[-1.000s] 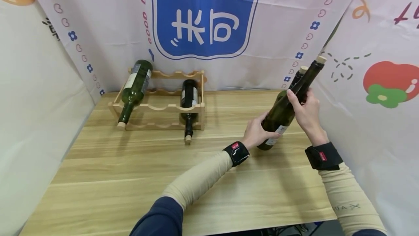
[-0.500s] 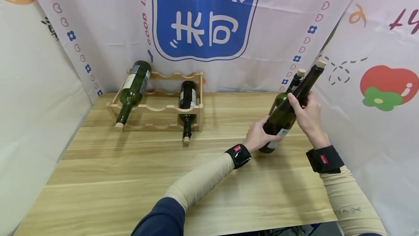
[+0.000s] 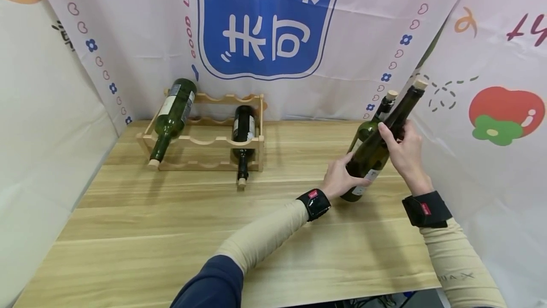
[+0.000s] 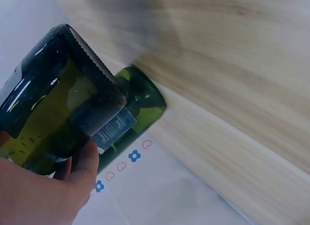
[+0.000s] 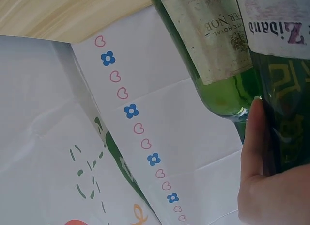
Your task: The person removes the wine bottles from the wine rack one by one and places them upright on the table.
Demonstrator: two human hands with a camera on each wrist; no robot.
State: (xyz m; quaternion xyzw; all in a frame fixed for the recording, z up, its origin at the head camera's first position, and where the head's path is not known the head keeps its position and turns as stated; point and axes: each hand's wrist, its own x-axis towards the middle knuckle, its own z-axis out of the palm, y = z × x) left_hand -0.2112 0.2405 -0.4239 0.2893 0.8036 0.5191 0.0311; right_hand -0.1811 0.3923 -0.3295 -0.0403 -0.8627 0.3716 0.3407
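Observation:
Both hands hold a dark green corked wine bottle, tilted with its cork up to the right. My left hand grips the lower body near the label. Higher up, my right hand curls round the shoulder and neck. The base is off the table in the left wrist view, where the left hand wraps the glass. Just behind stands another green corked bottle, upright and partly hidden by the held one. Its pale label shows in the right wrist view, beside the right hand.
A wooden wine rack stands at the back left of the wooden table. A green bottle lies on its upper tier at the left; a darker bottle lies lower at the right. Printed cloth hangs behind.
The held bottle and both hands have shifted slightly right, so more of the standing bottle shows behind. The grip looks the same. The head view has moved a little.

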